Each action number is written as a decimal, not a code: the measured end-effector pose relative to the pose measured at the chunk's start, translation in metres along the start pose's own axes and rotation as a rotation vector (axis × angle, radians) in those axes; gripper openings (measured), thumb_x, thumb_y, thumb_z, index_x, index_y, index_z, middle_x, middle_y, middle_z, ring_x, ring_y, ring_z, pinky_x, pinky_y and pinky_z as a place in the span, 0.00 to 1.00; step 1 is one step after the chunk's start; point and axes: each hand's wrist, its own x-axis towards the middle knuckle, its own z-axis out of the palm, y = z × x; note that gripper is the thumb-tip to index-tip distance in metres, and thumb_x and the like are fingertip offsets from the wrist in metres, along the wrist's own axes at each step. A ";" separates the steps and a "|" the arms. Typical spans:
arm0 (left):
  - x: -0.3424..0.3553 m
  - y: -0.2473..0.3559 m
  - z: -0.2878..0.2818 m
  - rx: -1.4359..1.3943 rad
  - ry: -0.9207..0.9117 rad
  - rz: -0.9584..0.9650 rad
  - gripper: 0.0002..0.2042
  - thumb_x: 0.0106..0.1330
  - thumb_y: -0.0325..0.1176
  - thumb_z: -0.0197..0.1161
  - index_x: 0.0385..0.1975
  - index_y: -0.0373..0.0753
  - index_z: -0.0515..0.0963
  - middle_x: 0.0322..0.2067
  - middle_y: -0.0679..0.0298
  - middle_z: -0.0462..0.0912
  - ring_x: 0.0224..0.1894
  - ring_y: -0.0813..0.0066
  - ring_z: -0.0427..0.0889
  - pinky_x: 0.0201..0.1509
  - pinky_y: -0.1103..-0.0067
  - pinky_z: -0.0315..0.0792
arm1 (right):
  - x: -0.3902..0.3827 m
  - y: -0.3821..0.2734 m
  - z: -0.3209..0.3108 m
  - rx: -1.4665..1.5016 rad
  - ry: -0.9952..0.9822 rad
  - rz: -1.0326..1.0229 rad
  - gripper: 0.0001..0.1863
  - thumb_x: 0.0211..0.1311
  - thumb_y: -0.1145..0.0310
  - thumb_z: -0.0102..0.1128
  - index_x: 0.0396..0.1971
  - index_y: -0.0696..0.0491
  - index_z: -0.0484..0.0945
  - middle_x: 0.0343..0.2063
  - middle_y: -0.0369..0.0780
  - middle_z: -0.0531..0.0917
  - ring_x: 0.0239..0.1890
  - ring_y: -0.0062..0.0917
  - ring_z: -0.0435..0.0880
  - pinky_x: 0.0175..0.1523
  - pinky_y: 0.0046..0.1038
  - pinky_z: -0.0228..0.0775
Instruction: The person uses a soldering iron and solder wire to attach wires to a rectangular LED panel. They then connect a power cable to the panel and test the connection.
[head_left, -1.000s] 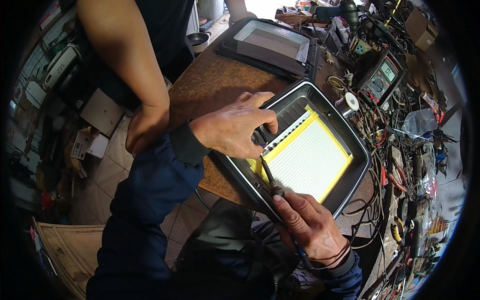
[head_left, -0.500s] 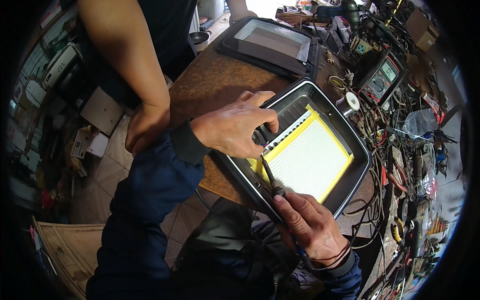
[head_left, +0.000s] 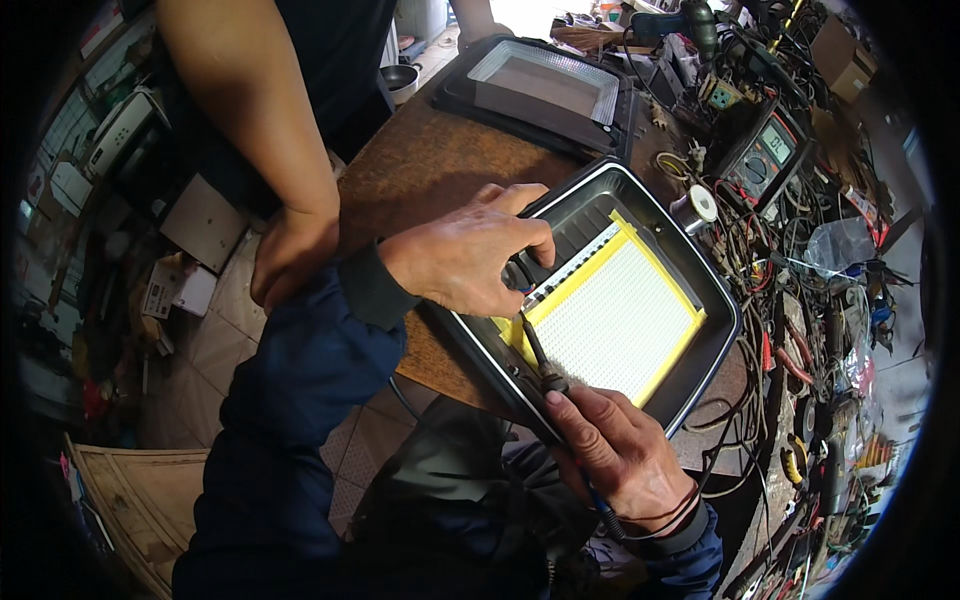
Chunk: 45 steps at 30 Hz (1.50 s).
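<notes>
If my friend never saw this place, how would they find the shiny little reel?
Start at the brown table, then find the big black housing with a white, yellow-edged panel inside. Just beyond the housing's far right edge sits the silvery reel. Its round, pale end sets it apart from the boxy meter nearby.

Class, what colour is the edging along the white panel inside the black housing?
Yellow. The edging shows best in the head view.
</notes>
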 end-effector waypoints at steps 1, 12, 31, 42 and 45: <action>0.000 0.001 -0.001 -0.008 -0.009 -0.010 0.22 0.53 0.33 0.77 0.48 0.45 0.77 0.72 0.49 0.60 0.75 0.38 0.57 0.78 0.54 0.55 | 0.000 0.000 0.000 0.004 0.000 0.002 0.38 0.53 0.75 0.72 0.68 0.61 0.71 0.51 0.53 0.81 0.46 0.45 0.87 0.47 0.37 0.85; 0.001 0.001 -0.002 -0.009 -0.021 -0.010 0.23 0.53 0.34 0.77 0.49 0.45 0.77 0.72 0.48 0.59 0.75 0.37 0.58 0.78 0.53 0.55 | 0.000 0.000 -0.001 0.010 -0.004 0.005 0.40 0.52 0.75 0.73 0.69 0.60 0.70 0.52 0.52 0.80 0.46 0.45 0.87 0.47 0.37 0.85; 0.001 0.000 -0.001 0.000 -0.012 -0.001 0.22 0.53 0.33 0.76 0.48 0.45 0.78 0.72 0.47 0.59 0.75 0.37 0.58 0.77 0.54 0.55 | -0.001 0.001 -0.001 0.008 -0.002 -0.009 0.40 0.54 0.74 0.72 0.69 0.60 0.69 0.53 0.53 0.80 0.46 0.44 0.87 0.47 0.37 0.84; 0.001 0.004 -0.003 -0.017 -0.035 -0.047 0.23 0.52 0.34 0.77 0.48 0.45 0.77 0.72 0.47 0.59 0.75 0.37 0.56 0.78 0.53 0.54 | 0.000 0.001 -0.003 0.028 -0.015 -0.003 0.41 0.53 0.73 0.73 0.69 0.61 0.69 0.53 0.52 0.80 0.47 0.45 0.87 0.49 0.37 0.84; 0.002 0.003 -0.003 -0.020 -0.052 -0.056 0.23 0.52 0.34 0.77 0.49 0.45 0.77 0.73 0.47 0.58 0.75 0.37 0.56 0.78 0.52 0.53 | 0.000 0.001 -0.003 0.016 -0.025 0.001 0.40 0.53 0.73 0.73 0.69 0.61 0.69 0.53 0.52 0.80 0.47 0.44 0.86 0.49 0.37 0.84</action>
